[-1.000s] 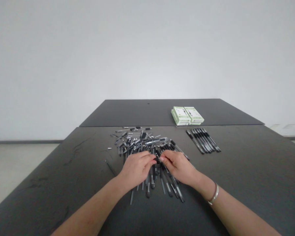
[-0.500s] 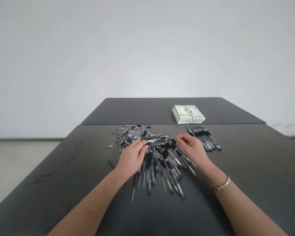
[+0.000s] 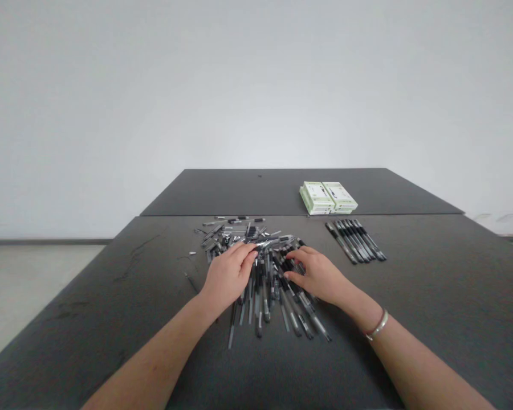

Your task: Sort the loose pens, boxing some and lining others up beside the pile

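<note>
A plain white wall (image 3: 256, 85) rises behind pale floor (image 3: 25, 290) and dark tables (image 3: 81, 324).

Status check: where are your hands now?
Left hand curled over the pile of black pens. Right hand open on the pile. Row of pens lies beyond, off the pile.

The right hand (image 3: 318, 277) is coming back from the far right edge of the pile of pens (image 3: 265, 302) and moving toward the near side, its fingers spreading over the pens. The left hand (image 3: 229, 277) is staying well apart from it, no longer meeting it fingertip to fingertip over the middle of the pile. The pens at the near right of the pile are shifting, with one pen (image 3: 316, 323) now fanning out further to the right.
</note>
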